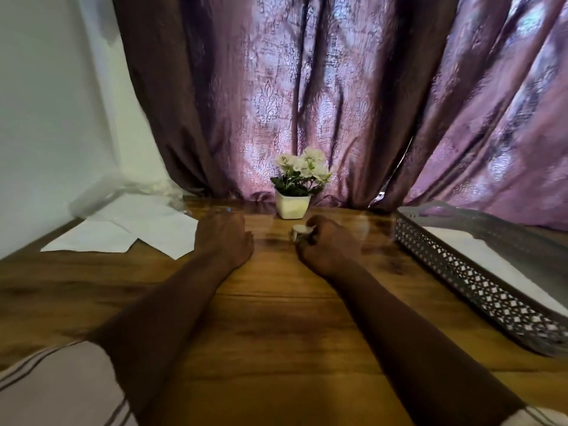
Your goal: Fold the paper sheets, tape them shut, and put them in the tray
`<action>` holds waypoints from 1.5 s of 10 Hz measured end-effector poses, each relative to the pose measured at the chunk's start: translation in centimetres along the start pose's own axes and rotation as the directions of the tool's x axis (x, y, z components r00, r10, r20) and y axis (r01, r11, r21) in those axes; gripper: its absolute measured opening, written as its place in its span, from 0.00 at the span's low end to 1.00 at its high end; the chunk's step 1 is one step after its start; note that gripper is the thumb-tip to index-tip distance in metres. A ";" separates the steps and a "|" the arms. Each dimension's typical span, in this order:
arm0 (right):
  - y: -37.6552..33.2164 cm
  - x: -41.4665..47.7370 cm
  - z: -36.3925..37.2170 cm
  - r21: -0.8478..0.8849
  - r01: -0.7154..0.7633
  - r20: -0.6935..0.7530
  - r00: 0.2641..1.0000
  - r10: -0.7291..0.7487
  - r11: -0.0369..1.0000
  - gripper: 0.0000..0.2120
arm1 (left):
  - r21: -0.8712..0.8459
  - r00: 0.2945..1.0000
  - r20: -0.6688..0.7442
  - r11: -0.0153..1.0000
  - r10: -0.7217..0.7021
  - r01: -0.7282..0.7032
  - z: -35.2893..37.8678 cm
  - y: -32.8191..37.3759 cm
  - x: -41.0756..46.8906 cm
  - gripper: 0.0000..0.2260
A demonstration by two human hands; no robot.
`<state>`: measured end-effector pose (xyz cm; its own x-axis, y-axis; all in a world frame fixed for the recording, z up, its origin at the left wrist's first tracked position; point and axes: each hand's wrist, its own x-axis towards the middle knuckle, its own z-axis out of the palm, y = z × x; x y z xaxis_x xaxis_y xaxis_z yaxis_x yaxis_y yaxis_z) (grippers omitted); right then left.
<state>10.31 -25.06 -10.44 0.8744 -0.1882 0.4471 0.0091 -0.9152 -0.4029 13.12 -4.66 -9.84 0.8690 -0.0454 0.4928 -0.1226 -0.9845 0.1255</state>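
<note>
On a wooden table [276, 318] before purple curtains [307, 87] and a white wall [46, 118]: left hand [222, 241] flat, fingers relaxed, beside loose paper sheets [132, 232]; right hand [325, 247] curled round a tape roll [300, 232] near potted flowers [292, 206]; lattice tray [461, 272] at right.

a wooden table [276, 302] with dark grain fills the lower half of the view. at the middle of its far edge a small white square pot [292, 206] of white flowers [302, 167] stands upright, just in front of a purple patterned curtain [338, 87] hanging in folds. a white wall [46, 103] stands at the left, with crumpled clear plastic [123, 187] at its foot.
</note>
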 end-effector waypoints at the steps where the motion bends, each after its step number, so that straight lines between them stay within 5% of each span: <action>1: -0.1 0.1 -0.2 -0.007 -0.015 0.002 1.000 0.015 1.000 0.21 | -0.092 1.000 -0.004 0.996 -0.009 0.009 0.1 -0.2 0.2 0.14; 2: -0.4 -0.5 -0.6 0.101 -0.029 -0.004 1.000 0.029 0.994 0.20 | -0.197 0.999 -0.009 0.980 -0.039 0.036 0.1 0.0 0.3 0.12; 4: -0.1 -4.1 -3.2 0.636 -0.053 -0.062 0.991 0.119 0.770 0.16 | -0.310 0.993 0.000 0.944 -0.117 0.111 -0.1 -0.5 0.5 0.14; 5: 2.0 -7.2 -5.8 0.568 -0.087 -0.077 0.984 0.158 0.818 0.16 | -0.415 0.992 -0.098 0.909 -0.085 0.037 -1.8 0.6 -0.3 0.13; 7: 7.8 -15.0 -14.9 0.245 -0.108 -0.166 0.974 0.152 0.963 0.22 | -0.786 0.978 -0.179 0.582 0.105 -0.206 -5.8 7.3 -7.0 0.16; 9: 11.1 -19.5 -18.3 0.080 -0.075 -0.147 0.985 0.087 0.994 0.22 | -0.888 0.980 -0.058 0.439 0.192 -0.138 -7.2 13.8 -14.0 0.09; 10: 11.4 -19.9 -17.9 -0.087 -0.116 -0.034 0.993 0.113 0.990 0.18 | -0.852 0.977 0.044 0.518 0.207 -0.071 -6.7 17.1 -15.8 0.03; 11: 11.5 -20.1 -17.1 -0.117 -0.083 -0.018 0.997 0.081 0.990 0.20 | -0.701 0.960 0.025 0.689 0.280 -0.183 -6.1 19.0 -16.8 0.07; 14: 9.4 -20.6 -17.4 0.017 0.127 -0.260 0.958 -0.119 0.992 0.28 | -0.597 0.952 0.001 0.764 0.306 -0.245 -7.0 15.9 -16.9 0.21; 15: 7.2 -18.5 -16.1 0.136 0.141 -0.106 0.986 -0.127 0.981 0.27 | -0.458 0.969 0.018 0.863 0.246 -0.211 -7.5 11.5 -15.4 0.23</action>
